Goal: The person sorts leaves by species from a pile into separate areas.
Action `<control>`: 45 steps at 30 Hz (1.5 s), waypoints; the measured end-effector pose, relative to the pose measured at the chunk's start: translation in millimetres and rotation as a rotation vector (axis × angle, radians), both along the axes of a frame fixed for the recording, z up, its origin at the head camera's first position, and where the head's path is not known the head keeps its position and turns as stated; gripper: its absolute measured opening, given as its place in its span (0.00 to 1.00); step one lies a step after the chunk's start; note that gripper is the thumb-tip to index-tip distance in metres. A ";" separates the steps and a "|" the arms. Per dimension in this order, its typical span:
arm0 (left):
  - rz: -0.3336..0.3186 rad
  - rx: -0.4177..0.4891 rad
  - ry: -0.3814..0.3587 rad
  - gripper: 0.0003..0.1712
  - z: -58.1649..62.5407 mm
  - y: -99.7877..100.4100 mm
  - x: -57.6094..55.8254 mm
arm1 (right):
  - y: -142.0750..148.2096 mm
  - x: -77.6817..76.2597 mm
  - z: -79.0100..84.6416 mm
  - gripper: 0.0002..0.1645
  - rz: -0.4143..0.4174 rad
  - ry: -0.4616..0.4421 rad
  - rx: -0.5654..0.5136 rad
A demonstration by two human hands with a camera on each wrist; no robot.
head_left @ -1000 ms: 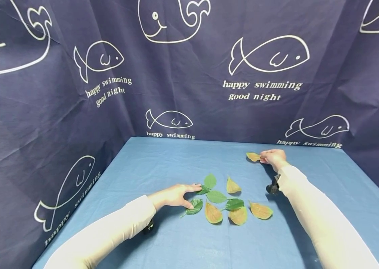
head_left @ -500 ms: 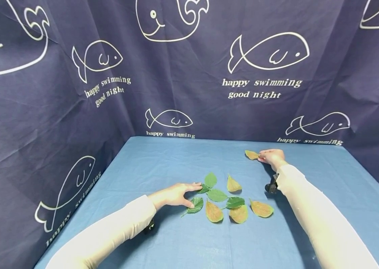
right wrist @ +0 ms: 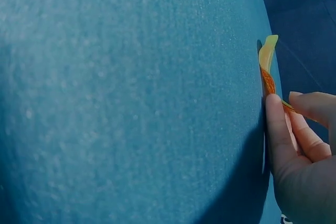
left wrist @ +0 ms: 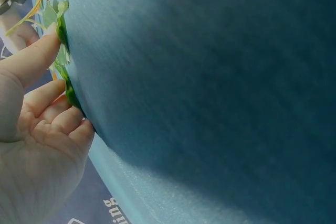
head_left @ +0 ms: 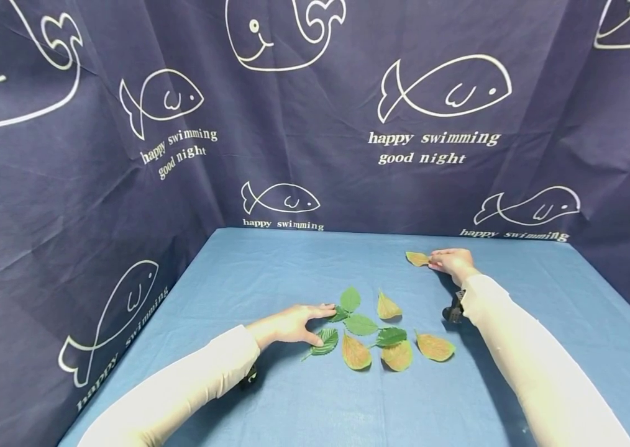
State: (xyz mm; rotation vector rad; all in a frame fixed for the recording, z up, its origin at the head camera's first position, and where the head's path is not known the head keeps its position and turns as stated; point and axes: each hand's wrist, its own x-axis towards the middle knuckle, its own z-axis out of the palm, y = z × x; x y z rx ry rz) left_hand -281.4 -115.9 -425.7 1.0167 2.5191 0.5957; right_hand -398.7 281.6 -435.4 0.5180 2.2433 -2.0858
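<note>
In the head view my right hand (head_left: pixel 453 261) pinches a yellow-brown leaf (head_left: pixel 417 258) by one end near the far side of the table. The leaf (right wrist: pixel 266 61) points away from the fingertips, close over the cloth in the right wrist view. My left hand (head_left: pixel 295 323) lies with fingers extended at the left of a leaf group. Its thumb touches a serrated green leaf (head_left: pixel 324 343), and its fingertips rest on another green leaf (head_left: pixel 340 314), partly hidden. In the left wrist view the other fingers of the left hand (left wrist: pixel 42 129) bend a little.
Green leaves, one upright-pointing (head_left: pixel 350 299), lie mid-table among several yellow-brown leaves, one at the right (head_left: pixel 435 347). A dark green leaf (head_left: pixel 391 336) overlaps a brown one (head_left: pixel 397 356). Blue cloth (head_left: pixel 292 410) covers the table; a navy fish-print curtain (head_left: pixel 315 124) stands behind and left.
The right hand has shifted slightly left with its leaf, most of it in the first half second. The left hand and the leaves on the table stay put.
</note>
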 end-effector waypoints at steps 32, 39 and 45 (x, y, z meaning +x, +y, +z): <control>0.027 -0.009 -0.030 0.41 0.3 0.4 0.6 | 24.7 9.5 28.0 0.10 -0.049 0.061 0.093; 0.029 -0.003 -0.014 0.41 0.4 1.9 2.2 | 18.8 12.2 35.4 0.19 -0.035 0.095 0.024; 0.022 -0.001 -0.016 0.41 0.5 3.3 2.3 | 22.3 15.3 32.0 0.10 0.011 0.130 0.049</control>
